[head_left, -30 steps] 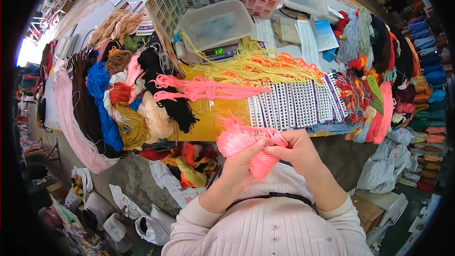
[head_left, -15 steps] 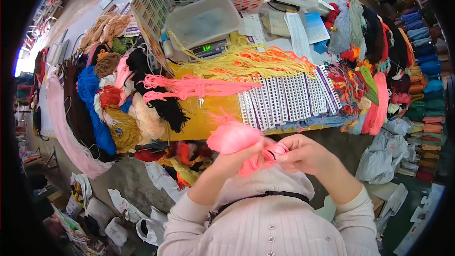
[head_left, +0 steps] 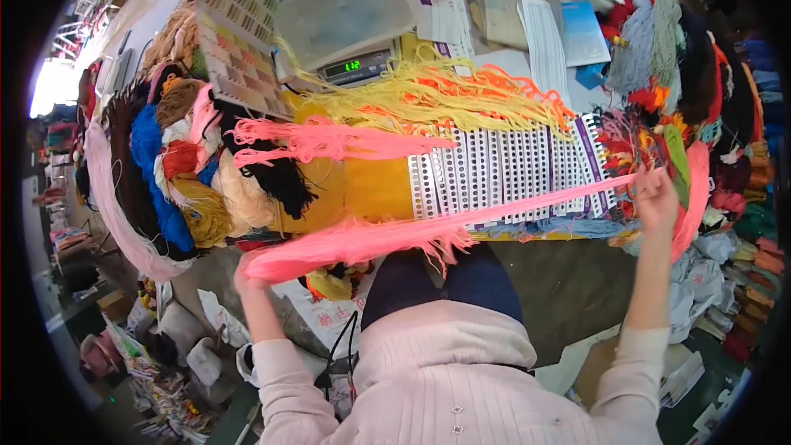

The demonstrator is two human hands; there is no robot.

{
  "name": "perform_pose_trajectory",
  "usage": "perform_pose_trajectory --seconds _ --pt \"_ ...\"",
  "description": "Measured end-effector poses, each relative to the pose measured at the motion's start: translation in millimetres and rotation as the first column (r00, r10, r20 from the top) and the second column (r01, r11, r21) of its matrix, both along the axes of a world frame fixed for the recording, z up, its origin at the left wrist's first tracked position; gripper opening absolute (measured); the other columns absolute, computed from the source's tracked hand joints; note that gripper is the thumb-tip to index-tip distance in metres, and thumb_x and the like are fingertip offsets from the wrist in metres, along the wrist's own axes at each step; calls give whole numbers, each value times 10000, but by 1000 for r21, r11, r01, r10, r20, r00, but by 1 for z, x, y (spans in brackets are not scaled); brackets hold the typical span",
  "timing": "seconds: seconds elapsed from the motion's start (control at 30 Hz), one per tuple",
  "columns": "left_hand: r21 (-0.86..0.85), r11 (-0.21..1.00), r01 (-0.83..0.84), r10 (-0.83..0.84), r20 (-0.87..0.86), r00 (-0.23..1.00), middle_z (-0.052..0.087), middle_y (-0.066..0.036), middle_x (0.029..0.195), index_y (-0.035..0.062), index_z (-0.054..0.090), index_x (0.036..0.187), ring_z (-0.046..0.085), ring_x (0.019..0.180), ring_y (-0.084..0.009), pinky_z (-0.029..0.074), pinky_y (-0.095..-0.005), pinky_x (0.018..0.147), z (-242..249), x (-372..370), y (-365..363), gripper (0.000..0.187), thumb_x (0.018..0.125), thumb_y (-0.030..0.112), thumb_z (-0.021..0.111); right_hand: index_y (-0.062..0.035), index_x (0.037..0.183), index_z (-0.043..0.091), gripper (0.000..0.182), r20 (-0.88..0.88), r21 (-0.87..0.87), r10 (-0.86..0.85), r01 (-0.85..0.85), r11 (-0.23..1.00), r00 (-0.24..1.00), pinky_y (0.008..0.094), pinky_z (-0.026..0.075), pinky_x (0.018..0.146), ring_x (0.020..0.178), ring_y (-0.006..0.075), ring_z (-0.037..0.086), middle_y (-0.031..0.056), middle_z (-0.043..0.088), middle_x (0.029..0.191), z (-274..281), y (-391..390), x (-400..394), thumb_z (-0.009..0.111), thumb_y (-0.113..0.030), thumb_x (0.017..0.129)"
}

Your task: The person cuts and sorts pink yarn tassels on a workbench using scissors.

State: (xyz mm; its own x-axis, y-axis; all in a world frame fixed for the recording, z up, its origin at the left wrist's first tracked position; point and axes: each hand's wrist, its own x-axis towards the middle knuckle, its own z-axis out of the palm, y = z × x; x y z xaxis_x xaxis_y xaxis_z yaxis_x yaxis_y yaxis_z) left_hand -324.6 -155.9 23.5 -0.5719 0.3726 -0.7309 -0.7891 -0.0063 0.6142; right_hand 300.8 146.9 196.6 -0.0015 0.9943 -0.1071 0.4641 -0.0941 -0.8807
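A long hank of pink thread [head_left: 362, 249] stretches across my front, thick at the left and narrow at the right. My left hand [head_left: 250, 270] is wrapped round its bulky end, with some fingers hidden by the thread. Far to the right, my right hand [head_left: 655, 198] pinches the thin end, raised over the table's right part. Behind the stretched hank lies another pink thread bundle [head_left: 338, 142]. White punched cards [head_left: 503, 171] with rows of holes lie under and behind the taut strand.
Yellow and orange threads [head_left: 445, 103] lie beyond the cards. A digital scale [head_left: 358, 67] carries a translucent tub [head_left: 346, 16], beside a thread colour chart [head_left: 247, 66]. Skeins of many colours, including blue thread [head_left: 148, 148], crowd the table's left; more hang at its right.
My hands have moved wide apart, the left going left and the right going right and up. The pink thread, bunched between them before, is now drawn out lengthwise.
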Motion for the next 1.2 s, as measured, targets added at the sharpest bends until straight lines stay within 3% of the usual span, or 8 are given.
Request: perform_pose_trajectory --seconds 0.13,0.23,0.3,0.43,0.63,0.83,1.07,1.2 --pt "-168 905 -391 367 -158 917 506 -117 677 -56 432 862 522 664 -244 445 -372 735 -30 -86 -86 175 802 73 331 -9 795 552 104 597 241 -198 62 969 778 265 384 584 650 135 481 72 522 742 -24 47 122 487 -91 785" --pt "-76 987 -139 138 -19 990 473 -50 625 -30 456 833 473 565 -156 407 -272 605 -19 -33 -22 137 804 77 376 -11 811 539 118 788 395 -286 -90 914 545 279 397 625 686 149 492 72 518 741 -44 59 155 469 -105 799" --pt "64 987 149 -155 120 981 451 -6 590 -12 471 814 440 499 -98 382 -205 518 -23 35 46 114 805 80 405 -12 822 530 127 682 358 -144 -155 921 717 288 406 652 710 158 500 71 515 740 -82 58 125 456 -115 808" --pt "464 835 296 -491 382 783 489 1 642 -11 514 864 475 527 -62 400 -152 492 -69 140 144 132 801 91 458 4 800 601 141 -159 -315 -21 -31 948 987 204 387 589 638 70 491 10 559 706 -186 27 -32 558 -93 707" --pt "49 554 831 -831 -21 555 543 -40 699 3 545 835 523 611 -109 423 -221 524 -81 281 279 128 769 110 529 -17 751 580 84 76 88 99 -105 991 992 228 419 556 637 136 517 60 542 719 -278 12 -154 602 -24 670" --pt "-395 143 907 -988 -1 155 535 -33 627 15 540 794 507 536 -95 409 -214 478 -112 316 298 82 774 94 534 -54 798 518 202 180 206 133 -170 964 975 359 361 653 728 261 476 84 502 784 -294 3 -165 580 -37 606" --pt "-192 382 904 -922 -140 360 535 -22 619 23 546 759 500 539 -89 413 -216 509 -98 314 285 99 796 105 504 -71 1020 492 446 453 176 338 -454 873 825 347 343 652 727 278 420 121 439 947 -271 -8 -175 605 -132 593" --pt "-154 363 919 -931 -106 350 540 -9 624 23 553 767 506 551 -82 415 -221 521 -110 320 282 144 791 162 522 -52 968 521 436 241 225 389 -441 869 889 347 354 665 747 256 443 104 446 953 -279 -6 -164 605 -107 544"
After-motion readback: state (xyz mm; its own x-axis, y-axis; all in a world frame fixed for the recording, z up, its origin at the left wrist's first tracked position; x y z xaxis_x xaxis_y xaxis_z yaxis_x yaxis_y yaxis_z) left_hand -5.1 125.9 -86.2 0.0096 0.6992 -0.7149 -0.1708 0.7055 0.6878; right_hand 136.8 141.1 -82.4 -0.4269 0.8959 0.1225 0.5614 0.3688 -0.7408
